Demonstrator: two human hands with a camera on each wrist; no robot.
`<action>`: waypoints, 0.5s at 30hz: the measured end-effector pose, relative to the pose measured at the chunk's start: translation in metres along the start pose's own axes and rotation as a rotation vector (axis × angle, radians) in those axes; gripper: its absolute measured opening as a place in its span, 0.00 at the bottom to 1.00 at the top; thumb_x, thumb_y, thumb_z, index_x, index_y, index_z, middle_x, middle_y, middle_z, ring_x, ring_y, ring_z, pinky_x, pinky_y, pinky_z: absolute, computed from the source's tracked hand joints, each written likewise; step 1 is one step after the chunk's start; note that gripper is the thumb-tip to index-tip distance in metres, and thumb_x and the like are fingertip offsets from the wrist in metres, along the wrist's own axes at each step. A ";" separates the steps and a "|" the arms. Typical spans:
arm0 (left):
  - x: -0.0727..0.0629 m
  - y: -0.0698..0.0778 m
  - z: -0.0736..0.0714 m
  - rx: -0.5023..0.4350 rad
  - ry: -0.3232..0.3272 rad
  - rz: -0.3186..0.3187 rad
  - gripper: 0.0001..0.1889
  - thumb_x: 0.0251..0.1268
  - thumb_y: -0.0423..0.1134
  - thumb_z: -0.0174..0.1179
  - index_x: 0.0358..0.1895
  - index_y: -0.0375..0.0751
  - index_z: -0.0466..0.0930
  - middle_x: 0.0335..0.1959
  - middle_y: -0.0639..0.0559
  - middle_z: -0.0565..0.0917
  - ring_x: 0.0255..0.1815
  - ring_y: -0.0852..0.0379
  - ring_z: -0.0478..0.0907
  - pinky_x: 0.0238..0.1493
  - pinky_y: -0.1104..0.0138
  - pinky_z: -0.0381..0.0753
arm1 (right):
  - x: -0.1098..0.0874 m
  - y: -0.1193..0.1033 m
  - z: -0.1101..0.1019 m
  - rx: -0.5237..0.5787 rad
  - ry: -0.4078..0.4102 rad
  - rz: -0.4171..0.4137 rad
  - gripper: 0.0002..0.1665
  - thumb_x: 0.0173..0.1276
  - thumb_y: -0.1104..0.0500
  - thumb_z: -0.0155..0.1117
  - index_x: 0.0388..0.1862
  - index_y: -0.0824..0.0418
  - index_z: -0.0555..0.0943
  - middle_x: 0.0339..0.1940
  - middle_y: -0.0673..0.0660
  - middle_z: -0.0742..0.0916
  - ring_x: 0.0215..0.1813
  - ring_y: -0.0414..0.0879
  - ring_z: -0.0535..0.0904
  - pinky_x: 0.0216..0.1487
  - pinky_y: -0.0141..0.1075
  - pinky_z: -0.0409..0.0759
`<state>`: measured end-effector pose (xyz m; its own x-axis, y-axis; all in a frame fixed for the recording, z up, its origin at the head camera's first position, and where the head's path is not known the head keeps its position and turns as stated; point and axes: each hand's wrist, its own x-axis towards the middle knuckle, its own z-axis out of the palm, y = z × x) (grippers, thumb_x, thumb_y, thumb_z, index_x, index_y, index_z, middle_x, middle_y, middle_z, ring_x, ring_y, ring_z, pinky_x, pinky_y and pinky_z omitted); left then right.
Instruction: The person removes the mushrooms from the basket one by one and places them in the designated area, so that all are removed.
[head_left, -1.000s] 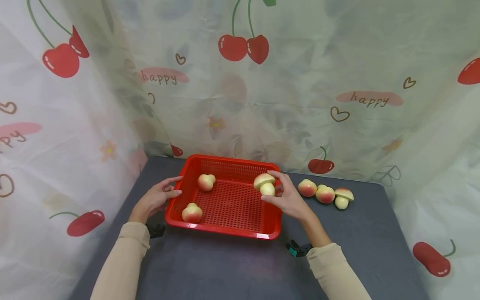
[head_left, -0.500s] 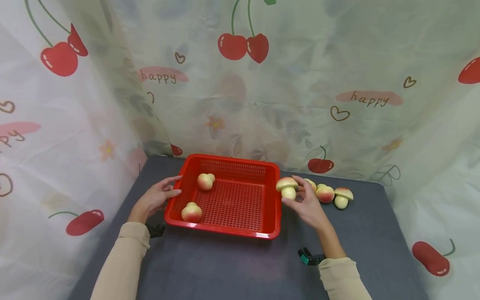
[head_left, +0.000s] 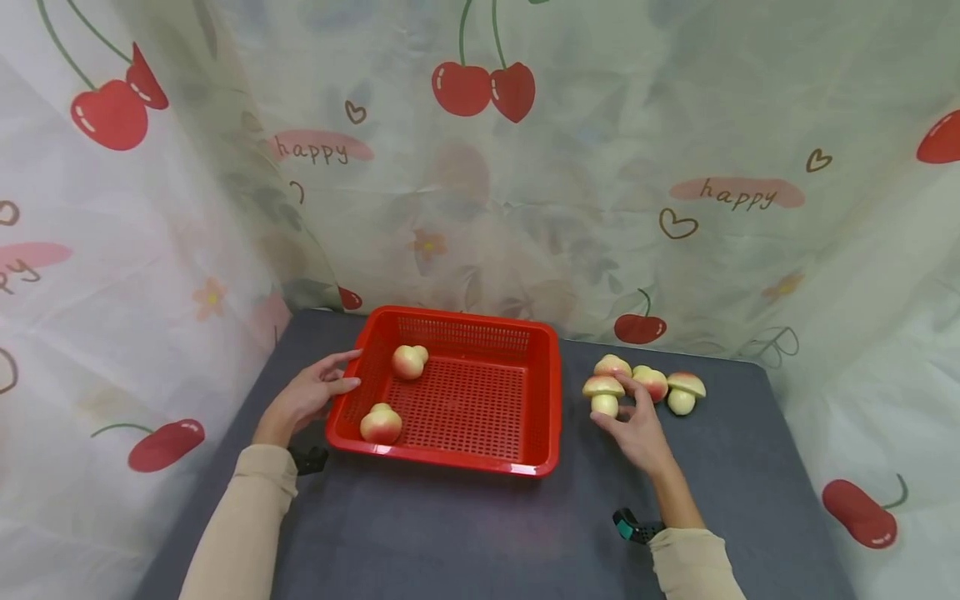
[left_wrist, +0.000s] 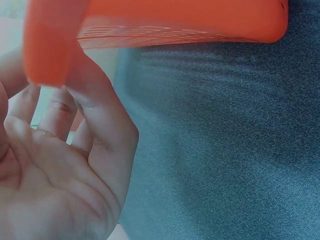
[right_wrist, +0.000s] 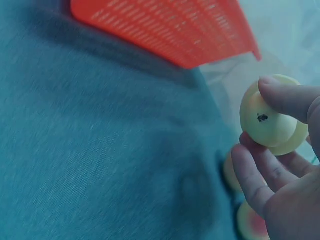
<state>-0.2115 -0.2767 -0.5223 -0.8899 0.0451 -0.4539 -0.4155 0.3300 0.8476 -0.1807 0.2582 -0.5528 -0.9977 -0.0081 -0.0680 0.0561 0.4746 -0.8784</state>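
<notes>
My right hand (head_left: 640, 432) pinches a toy mushroom (head_left: 603, 396) with a reddish cap and a cream stem. It is held upright to the right of the red plastic basket (head_left: 542, 467). In the right wrist view, the thumb and fingers surround the mushroom (right_wrist: 271, 127), and a dark mark shows on its stem end. My left hand (head_left: 300, 402) holds the basket's left rim; the left wrist view shows its fingers at the rim (left_wrist: 47, 55), fingertips partly hidden. Inside the basket lie two more mushrooms, one at the back left (head_left: 409, 362) and another at the front left (head_left: 381, 423).
Behind and beside my right hand, a row of mushrooms lies on the dark table (head_left: 465, 533): one partly covered (head_left: 612, 364), one in the middle (head_left: 651, 383) and one at the right end (head_left: 684, 393). A printed curtain (head_left: 480, 208) hangs around the table.
My right hand has carried its mushroom from over the basket's right side rightward, out past the rim to the row of mushrooms. The left hand has stayed at the basket's rim.
</notes>
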 end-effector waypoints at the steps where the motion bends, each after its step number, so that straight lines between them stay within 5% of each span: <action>1: 0.000 0.000 0.000 -0.001 0.001 0.001 0.34 0.73 0.47 0.62 0.79 0.61 0.60 0.62 0.39 0.77 0.53 0.47 0.85 0.51 0.51 0.89 | 0.000 0.004 0.000 -0.011 0.004 0.006 0.52 0.68 0.55 0.73 0.81 0.61 0.54 0.76 0.67 0.65 0.56 0.58 0.80 0.44 0.25 0.78; 15: 0.001 -0.001 0.000 -0.013 0.005 -0.010 0.35 0.72 0.47 0.63 0.79 0.62 0.61 0.64 0.38 0.77 0.55 0.45 0.84 0.51 0.51 0.89 | 0.001 0.031 0.007 0.026 0.034 0.091 0.50 0.65 0.58 0.75 0.78 0.65 0.56 0.70 0.68 0.66 0.57 0.62 0.80 0.43 0.25 0.78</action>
<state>-0.2119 -0.2773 -0.5235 -0.8864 0.0372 -0.4613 -0.4272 0.3179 0.8464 -0.1800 0.2668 -0.5833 -0.9892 0.0640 -0.1322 0.1468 0.4492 -0.8813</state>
